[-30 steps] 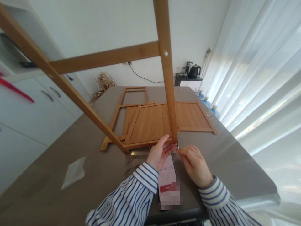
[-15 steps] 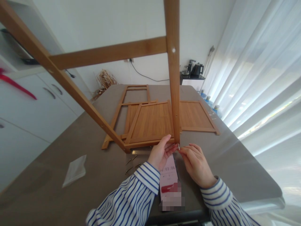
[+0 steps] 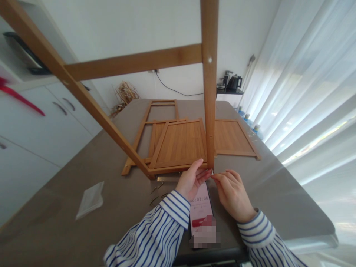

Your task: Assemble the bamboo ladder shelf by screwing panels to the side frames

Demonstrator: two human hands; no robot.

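Observation:
A wooden frame (image 3: 210,111) rises tall in front of me, its lower rail near the grey table's front edge. My left hand (image 3: 191,180) is at the frame's lower right corner, thumb raised by the rail and fingers stretched out, their tips close to the post's foot. My right hand (image 3: 229,191) pinches a small silvery screw (image 3: 212,172) against the outer side of that foot; its tip is too small to make out fully. Below my hands lies a phone (image 3: 200,204) showing a timer. Several long bolts (image 3: 153,190) lie left of it.
Wooden panels (image 3: 180,142) and another open frame (image 3: 132,152) lie flat on the table (image 3: 278,207) behind. A clear plastic bag (image 3: 90,200) is at left. Small pieces (image 3: 251,136) sit near the right edge. Cabinets stand left, white curtains right.
The view has shifted slightly, so the frame and table appear a little further right. Both hands keep their places at the corner, and the right hand still pinches the screw.

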